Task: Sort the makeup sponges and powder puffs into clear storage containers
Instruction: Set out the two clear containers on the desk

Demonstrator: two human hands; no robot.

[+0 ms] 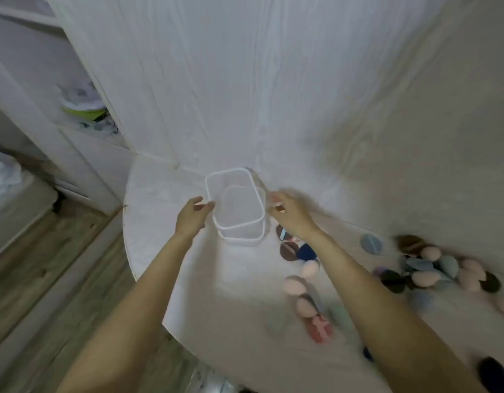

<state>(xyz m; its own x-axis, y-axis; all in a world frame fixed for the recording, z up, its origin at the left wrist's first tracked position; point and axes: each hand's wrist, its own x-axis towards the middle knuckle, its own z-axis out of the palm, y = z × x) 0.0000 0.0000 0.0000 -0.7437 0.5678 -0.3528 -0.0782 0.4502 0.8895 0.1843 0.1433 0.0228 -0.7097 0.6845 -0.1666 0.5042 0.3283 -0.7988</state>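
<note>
Forearms reach forward and away from the camera over a pale round table [239, 330], both bare, converging toward a clear plastic container [236, 205] at the table's far side. Nearest the viewer, a scatter of pink sponges [294, 285] runs up the table beside the right forearm, with a darker pink puff [318, 330] at the near end and brown and dark blue pieces [297, 251] partly hidden under the wrist. Farther right lies a larger heap of sponges and puffs [437, 270] in pink, grey-blue, brown and black, and a single grey-blue puff [371, 243] sits apart from it, closer to the container. The left hand [192, 215] is extended with its fingers loosely straight, the fingertips [209, 205] touching or just at the left rim of the container; it does not wrap the rim, so it reads as released rather than gripping. The right hand [287, 212] is blurred by motion at the container's right side, fingers bent downward; whether it pinches the rim or anything else cannot be told. The container stands upright and rectangular with rounded corners, with what looks like a second one nested or stacked under it, and nothing is visible inside. Beyond the table rises a white wood-grain cabinet front [211, 80], and to the left open shelves [86, 109] hold folded cloth.
</note>
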